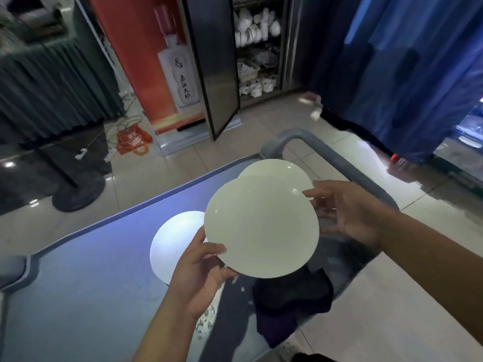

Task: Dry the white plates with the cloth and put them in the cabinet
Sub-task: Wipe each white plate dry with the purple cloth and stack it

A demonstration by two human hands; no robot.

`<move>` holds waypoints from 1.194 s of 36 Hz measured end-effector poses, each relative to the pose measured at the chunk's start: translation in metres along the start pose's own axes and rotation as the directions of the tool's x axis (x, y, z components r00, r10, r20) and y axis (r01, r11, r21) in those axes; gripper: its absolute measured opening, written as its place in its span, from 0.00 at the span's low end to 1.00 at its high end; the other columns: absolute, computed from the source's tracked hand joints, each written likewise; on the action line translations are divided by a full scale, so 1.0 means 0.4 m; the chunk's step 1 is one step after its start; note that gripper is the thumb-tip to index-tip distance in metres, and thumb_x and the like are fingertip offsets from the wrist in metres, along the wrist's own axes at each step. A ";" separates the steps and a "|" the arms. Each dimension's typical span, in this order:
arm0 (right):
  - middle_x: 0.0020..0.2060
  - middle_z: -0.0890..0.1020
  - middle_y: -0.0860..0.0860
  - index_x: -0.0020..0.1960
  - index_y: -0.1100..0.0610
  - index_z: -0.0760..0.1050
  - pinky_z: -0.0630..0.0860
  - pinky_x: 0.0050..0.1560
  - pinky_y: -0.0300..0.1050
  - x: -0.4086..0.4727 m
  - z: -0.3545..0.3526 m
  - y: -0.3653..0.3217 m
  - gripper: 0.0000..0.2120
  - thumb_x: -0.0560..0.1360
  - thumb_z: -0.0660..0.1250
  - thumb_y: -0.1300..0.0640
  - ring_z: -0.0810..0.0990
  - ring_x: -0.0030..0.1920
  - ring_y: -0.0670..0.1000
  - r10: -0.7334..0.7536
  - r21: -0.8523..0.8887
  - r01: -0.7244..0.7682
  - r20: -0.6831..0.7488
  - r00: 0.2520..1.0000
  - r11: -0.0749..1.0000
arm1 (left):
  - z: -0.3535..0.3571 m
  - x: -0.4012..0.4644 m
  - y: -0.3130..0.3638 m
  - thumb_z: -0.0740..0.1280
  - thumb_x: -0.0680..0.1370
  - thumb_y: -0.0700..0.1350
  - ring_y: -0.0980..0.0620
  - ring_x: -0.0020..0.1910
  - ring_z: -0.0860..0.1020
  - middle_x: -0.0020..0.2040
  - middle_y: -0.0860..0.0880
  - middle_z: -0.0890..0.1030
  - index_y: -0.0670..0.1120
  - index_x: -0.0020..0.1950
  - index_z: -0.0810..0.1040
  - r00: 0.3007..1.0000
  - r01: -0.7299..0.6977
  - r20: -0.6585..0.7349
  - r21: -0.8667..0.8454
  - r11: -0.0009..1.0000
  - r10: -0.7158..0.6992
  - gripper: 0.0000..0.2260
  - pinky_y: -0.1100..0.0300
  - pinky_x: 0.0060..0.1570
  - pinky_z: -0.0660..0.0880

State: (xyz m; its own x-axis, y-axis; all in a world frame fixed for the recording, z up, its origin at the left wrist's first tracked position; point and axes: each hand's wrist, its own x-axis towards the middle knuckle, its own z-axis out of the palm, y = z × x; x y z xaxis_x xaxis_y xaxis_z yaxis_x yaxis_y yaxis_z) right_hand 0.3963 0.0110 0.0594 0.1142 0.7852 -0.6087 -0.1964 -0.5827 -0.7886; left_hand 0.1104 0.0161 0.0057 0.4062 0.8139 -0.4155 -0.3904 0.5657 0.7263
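Note:
I hold a white plate (261, 226) in the air above the cart. My left hand (201, 267) pinches its near-left rim, thumb on top. My right hand (345, 212) is at its far-right rim, thumb on the edge and fingers spread behind it. A second white plate (282, 169) shows just behind the held one; what supports it is hidden. A third white plate (175, 244) lies on the cart top to the left. The dark cloth (290, 304) lies crumpled on the cart below the held plate. The cabinet (258, 50) stands ahead with its door open.
The grey cart (78, 296) has a raised rim and a curved handle (300, 137) on its far side. The cabinet's dark door (214, 66) swings out to the left, shelves full of white crockery. An orange bag (133, 139) and cables lie on the tiled floor. Blue curtains (405, 74) hang at right.

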 end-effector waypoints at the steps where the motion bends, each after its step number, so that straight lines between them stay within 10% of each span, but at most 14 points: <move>1: 0.43 0.82 0.54 0.62 0.61 0.80 0.75 0.63 0.61 0.004 -0.019 -0.015 0.21 0.77 0.68 0.48 0.79 0.50 0.56 0.029 0.020 -0.029 0.001 1.000 0.999 | 0.014 0.014 -0.001 0.69 0.63 0.33 0.45 0.45 0.81 0.55 0.44 0.83 0.46 0.60 0.84 1.000 0.024 0.005 -0.016 1.000 -0.024 0.26 0.47 0.41 0.79; 6: 0.54 0.82 0.60 0.64 0.60 0.79 0.82 0.44 0.52 0.052 -0.103 -0.049 0.21 0.75 0.70 0.50 0.81 0.51 0.57 0.116 0.068 -0.116 0.015 0.993 0.991 | 0.060 0.096 -0.004 0.68 0.69 0.31 0.41 0.49 0.81 0.55 0.39 0.82 0.40 0.59 0.81 0.993 0.085 -0.076 -0.031 0.996 -0.087 0.19 0.44 0.40 0.83; 12: 0.65 0.76 0.63 0.62 0.61 0.78 0.83 0.48 0.60 0.159 -0.154 -0.084 0.18 0.77 0.68 0.52 0.79 0.62 0.63 0.117 0.047 -0.117 0.001 0.993 0.992 | 0.138 0.194 0.004 0.68 0.80 0.43 0.44 0.53 0.81 0.54 0.42 0.79 0.44 0.57 0.81 0.949 0.107 -0.310 0.134 0.985 -0.061 0.08 0.47 0.36 0.82; 20: 0.62 0.77 0.61 0.55 0.56 0.77 0.77 0.61 0.61 0.271 -0.133 -0.116 0.10 0.78 0.66 0.51 0.77 0.59 0.59 0.028 -0.039 -0.027 0.027 0.999 0.999 | 0.117 0.303 -0.005 0.64 0.75 0.28 0.43 0.49 0.82 0.55 0.40 0.84 0.42 0.58 0.83 0.894 0.083 -0.414 0.529 0.844 0.171 0.17 0.53 0.43 0.84; 32: 0.51 0.81 0.53 0.51 0.55 0.76 0.74 0.52 0.49 0.324 -0.100 -0.099 0.06 0.81 0.62 0.54 0.78 0.52 0.53 -0.070 -0.097 0.070 0.002 0.998 0.993 | 0.102 0.315 -0.054 0.66 0.73 0.25 0.45 0.40 0.79 0.40 0.45 0.81 0.47 0.52 0.86 0.829 0.002 -0.471 0.542 0.840 0.302 0.19 0.60 0.38 0.82; 43: 0.53 0.83 0.52 0.54 0.55 0.79 0.76 0.47 0.46 0.333 -0.116 -0.063 0.07 0.81 0.63 0.57 0.80 0.49 0.50 -0.137 -0.247 0.137 0.018 0.990 0.959 | 0.111 0.337 -0.081 0.65 0.78 0.30 0.46 0.47 0.77 0.48 0.42 0.78 0.56 0.48 0.82 0.834 -0.041 -0.435 0.567 0.823 0.341 0.20 0.67 0.32 0.78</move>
State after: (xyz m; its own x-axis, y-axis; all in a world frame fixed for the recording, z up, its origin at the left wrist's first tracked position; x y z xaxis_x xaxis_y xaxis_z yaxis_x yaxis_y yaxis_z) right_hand 0.4614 0.1204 -0.0059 0.1224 0.8611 -0.4935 0.0675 -0.5034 -0.8614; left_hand 0.2144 0.1014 -0.0497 -0.1535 0.9290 -0.3368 0.1306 0.3569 0.9250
